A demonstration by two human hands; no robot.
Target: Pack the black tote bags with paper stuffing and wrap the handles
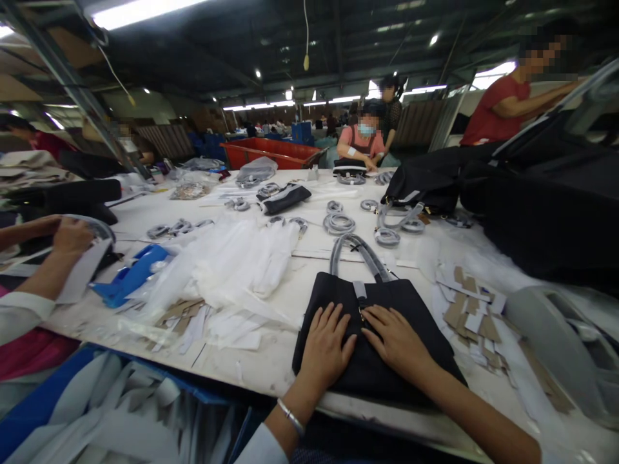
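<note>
Has a black handbag [367, 368] lying at the near edge of the white table [304, 274], with handles [372, 259] pointing away, long axis side to side; looks plain, dark, grey-wrapped round the handles; rests left hand [327, 345] and right hand [397, 339] on it, palms down, fingers loosely spread, gripping nothing.

Light overhead, cool white. Tube [145, 11] at top left burns out to flat white; small lamps [258, 74] dot a dim roof [232, 48]. Glare from a bright patch [493, 75], upper right. Table [309, 277] pale, fairly evenly lit, shadows soft; near black under its front edge. Bag [365, 361] dark, surface detail mostly lost. Film [227, 258] milky, washed out. Wide-angle stretch toward the edges; grey casing [546, 348] at right smeared. Far background soft; nearer heads [544, 51] pixelated
</note>
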